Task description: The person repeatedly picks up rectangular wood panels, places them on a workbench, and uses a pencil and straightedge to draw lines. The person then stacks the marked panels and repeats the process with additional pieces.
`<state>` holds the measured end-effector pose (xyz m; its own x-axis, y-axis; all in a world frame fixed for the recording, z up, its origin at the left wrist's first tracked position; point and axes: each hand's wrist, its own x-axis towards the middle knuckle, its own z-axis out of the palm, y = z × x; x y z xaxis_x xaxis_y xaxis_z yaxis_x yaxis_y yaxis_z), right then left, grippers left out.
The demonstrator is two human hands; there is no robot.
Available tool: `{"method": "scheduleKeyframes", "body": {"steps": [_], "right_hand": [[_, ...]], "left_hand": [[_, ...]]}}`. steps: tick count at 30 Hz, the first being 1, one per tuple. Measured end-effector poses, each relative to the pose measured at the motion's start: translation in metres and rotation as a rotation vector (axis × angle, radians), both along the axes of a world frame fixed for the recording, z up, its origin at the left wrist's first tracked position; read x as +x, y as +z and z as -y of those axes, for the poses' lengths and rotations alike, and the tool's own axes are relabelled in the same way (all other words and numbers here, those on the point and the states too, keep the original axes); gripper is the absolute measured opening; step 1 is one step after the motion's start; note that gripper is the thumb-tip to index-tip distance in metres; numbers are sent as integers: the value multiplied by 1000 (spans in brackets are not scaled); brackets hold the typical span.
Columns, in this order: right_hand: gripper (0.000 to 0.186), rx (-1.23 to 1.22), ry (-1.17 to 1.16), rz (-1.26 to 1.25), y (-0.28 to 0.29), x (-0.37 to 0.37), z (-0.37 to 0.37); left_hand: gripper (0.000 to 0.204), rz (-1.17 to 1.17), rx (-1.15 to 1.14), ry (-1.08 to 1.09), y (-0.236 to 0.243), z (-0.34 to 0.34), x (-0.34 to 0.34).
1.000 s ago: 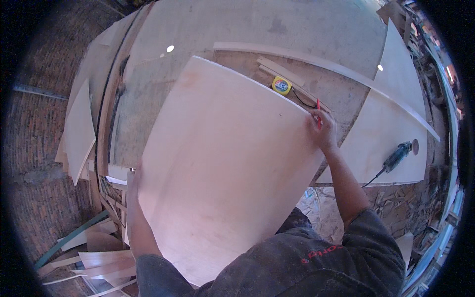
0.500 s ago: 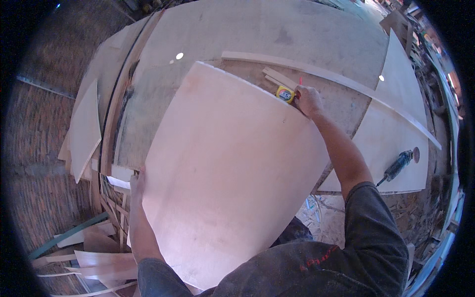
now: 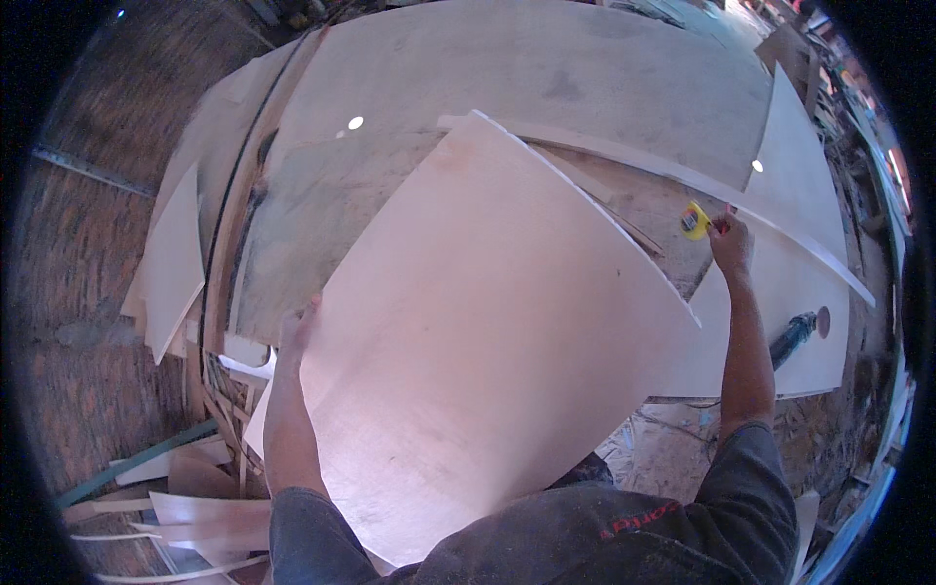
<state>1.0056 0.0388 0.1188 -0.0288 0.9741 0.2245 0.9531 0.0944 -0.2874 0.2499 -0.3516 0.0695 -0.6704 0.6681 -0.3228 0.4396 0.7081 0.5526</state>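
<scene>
A large pale wooden sheet [image 3: 478, 341] slants before the person, a counter [image 3: 336, 210] stretching beyond it. The left hand [image 3: 299, 330] grasps the sheet's left edge. Just off the sheet's right edge, the right hand [image 3: 730, 240] grips a yellow tape measure [image 3: 693, 221].

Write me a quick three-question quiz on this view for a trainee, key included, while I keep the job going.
1. Fill in: the yellow tape is in the person's ____ hand.
2. True or false: the left hand is at the edge of the panel.
3. Where does the grinder lie? a) on the panel; b) on the sheet to the right; c) under the left hand.

Key: 1. right hand; 2. true; 3. b.
</scene>
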Motion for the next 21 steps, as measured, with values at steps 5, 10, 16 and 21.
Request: {"method": "scheduleKeyframes", "body": {"steps": [5, 10, 16, 21], "right_hand": [[34, -8, -87, 99, 0, 48, 2], [55, -60, -6, 268, 6, 25, -55], [62, -395, 141, 24, -60, 81, -159], [56, -190, 383, 543, -31, 39, -153]], "left_hand": [[66, 96, 346, -57, 8, -43, 45], [63, -64, 287, -93, 13, -40, 34], [65, -37, 191, -103, 14, -50, 25], [63, -49, 213, -76, 13, -31, 25]]}}
